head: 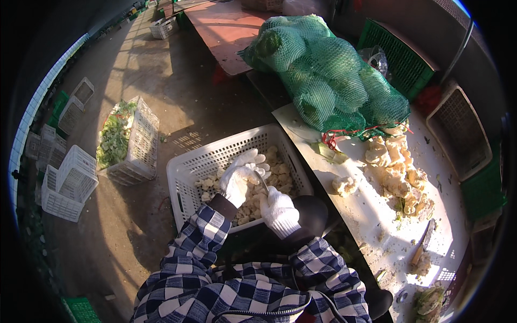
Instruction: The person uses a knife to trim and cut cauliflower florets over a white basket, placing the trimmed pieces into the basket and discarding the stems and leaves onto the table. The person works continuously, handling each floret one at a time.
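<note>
My left hand (238,181), in a white knitted glove, is over a white plastic crate (185,161) holding cauliflower florets (280,173). It is curled around a pale piece, probably cauliflower, mostly hidden by the fingers. My right hand (278,212), gloved too, grips a small knife, its handle hidden in the fist. The curved knife blade (261,181) points up against the piece at my left hand. On the white table to the right lie cauliflower stem pieces (398,177), a single cauliflower piece (344,185) and a second knife with a wooden handle (418,255).
A green mesh sack of cauliflower heads (323,72) lies on the table's far part. A crate of leaf trimmings (145,137) stands on the floor to the left, near stacked white crates (66,185). A green crate (396,56) stands behind the sack.
</note>
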A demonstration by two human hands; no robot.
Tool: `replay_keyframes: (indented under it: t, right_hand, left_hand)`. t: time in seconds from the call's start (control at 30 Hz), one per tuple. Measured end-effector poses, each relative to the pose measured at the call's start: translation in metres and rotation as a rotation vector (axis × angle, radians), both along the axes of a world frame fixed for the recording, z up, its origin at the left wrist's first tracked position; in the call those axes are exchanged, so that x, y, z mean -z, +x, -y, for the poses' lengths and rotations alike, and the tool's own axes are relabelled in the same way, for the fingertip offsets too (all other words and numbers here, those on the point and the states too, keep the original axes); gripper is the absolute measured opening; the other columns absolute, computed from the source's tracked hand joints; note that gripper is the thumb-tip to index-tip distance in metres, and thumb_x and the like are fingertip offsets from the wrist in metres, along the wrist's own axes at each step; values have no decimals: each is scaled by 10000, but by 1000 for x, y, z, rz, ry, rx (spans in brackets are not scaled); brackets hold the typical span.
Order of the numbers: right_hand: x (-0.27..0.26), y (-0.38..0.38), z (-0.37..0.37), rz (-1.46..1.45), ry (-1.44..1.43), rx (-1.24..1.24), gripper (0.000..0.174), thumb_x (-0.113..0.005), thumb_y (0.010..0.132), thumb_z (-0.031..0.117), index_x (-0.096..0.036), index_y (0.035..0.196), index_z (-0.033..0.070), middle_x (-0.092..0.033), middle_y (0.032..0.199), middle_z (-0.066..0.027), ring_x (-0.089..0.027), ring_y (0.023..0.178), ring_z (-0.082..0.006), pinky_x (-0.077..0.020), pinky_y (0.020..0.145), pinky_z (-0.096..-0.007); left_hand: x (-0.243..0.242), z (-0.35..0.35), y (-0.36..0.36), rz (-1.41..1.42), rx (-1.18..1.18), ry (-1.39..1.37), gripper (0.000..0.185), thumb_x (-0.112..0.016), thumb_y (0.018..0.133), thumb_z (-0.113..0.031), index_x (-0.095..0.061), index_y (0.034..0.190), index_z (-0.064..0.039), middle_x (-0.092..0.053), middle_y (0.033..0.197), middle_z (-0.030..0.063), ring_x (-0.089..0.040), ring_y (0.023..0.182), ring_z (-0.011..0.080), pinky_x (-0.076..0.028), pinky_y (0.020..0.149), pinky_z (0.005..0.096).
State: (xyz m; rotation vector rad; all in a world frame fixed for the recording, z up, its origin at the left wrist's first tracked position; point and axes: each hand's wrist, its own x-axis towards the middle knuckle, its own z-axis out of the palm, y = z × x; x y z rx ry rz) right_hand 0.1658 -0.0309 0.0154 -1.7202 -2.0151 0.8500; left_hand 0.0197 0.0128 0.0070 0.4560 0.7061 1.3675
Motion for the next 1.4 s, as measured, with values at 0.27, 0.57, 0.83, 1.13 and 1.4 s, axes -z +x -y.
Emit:
replay_keyframes:
  t: [0.27,0.57,0.83,1.13,1.4]
  right_hand:
    - [-1,-2,-7,-37,-19,-38,307,-509,928,266,-584,1009,-21,-672,832,-251,-663,813,-411,-512,740,-503]
    - [-10,-6,-5,35,-92,-13,294,-477,934,245,-590,1024,-10,-682,862,-250,-668,823,-416,-516,738,-515]
    - [-15,-6,-6,76,-75,-19,281,-508,921,244,-595,1040,5,-688,888,-242,-678,855,-400,-528,747,-490]
    - [-23,-7,-14,107,-85,-35,291,-544,890,223,-588,1044,-19,-685,875,-249,-683,855,-393,-539,738,-477]
    - [-20,-4,-22,-152,-276,38,275,-515,926,253,-620,974,3,-677,792,-231,-692,745,-355,-547,648,-446]
  left_hand:
    - [3,6,9,312,115,-8,448,-681,818,-55,-571,1253,-46,-575,1264,220,-590,1136,390,-468,1033,536]
    - [20,6,12,303,110,-267,214,-585,969,-265,-574,1026,-58,-627,986,111,-616,989,315,-502,911,434]
    - [9,14,26,142,41,-160,356,-563,978,-407,-597,946,-54,-634,970,94,-641,904,298,-534,852,433]
    - [9,13,23,40,2,-120,376,-545,988,-402,-624,985,-34,-651,974,108,-647,910,283,-548,842,422]
    - [23,8,16,93,117,-1,418,-579,951,-442,-605,1040,-34,-623,1085,129,-587,1089,325,-486,956,491]
